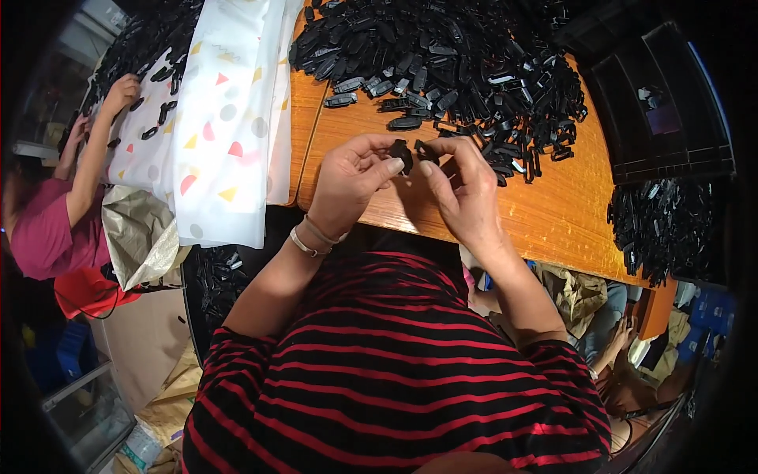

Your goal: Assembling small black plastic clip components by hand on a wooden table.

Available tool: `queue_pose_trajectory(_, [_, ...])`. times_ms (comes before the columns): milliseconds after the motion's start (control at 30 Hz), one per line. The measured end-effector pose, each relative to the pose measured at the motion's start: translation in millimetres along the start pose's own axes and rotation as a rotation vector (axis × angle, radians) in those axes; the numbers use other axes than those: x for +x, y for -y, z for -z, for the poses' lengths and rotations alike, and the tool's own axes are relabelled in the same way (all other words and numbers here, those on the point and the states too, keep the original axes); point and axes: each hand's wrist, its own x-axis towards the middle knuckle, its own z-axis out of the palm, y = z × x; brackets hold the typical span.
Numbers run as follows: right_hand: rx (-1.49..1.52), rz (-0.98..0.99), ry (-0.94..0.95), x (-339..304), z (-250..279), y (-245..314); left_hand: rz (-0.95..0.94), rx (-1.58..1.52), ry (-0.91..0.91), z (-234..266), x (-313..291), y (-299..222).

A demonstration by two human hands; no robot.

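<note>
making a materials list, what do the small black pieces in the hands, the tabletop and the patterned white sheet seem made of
Black pieces: probably plastic, uniformly dark; finish too small to tell. Tabletop: wood or wood-look laminate, glossy, with grain lines and highlights. Patterned white sheet: perhaps plastic film or coated cloth, smooth, with soft folds.

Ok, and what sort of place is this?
Probably a small assembly or sorting workshop: a heap of small black plastic parts lies on the brown wooden table, and another person in a magenta top reaches toward similar black parts.
</note>
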Motion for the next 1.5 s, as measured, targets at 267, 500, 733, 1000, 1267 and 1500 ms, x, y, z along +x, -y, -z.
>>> queue_pose_trajectory(267, [0.034, 0.026, -0.007, -4, -16, 1, -0.126, 0.095, -0.016, 0, -5, 2])
queue_pose_trajectory(500, [-0.133, 0.237, -0.128, -12, -30, -6, -0.301, 0.363, -0.075, -7, -14, 9])
queue_pose_trajectory(733, [-0.022, 0.027, -0.015, -30, -47, -4, -0.122, 0.106, -0.042, -10, -21, 13])
queue_pose_trajectory(1000, [0.088, -0.152, 0.116, -24, -33, -12, -0.034, 0.122, 0.021, -9, -5, 12])
queue_pose_trajectory(1267, [-0.661, 0.025, 0.088, 19, 18, -43, -0.526, 1.068, -0.067, -12, 54, -1])
queue_pose_trajectory(1500, [-0.663, 0.021, 0.209, 26, 19, -49, -0.620, 1.414, -0.073, 2, 67, 8])
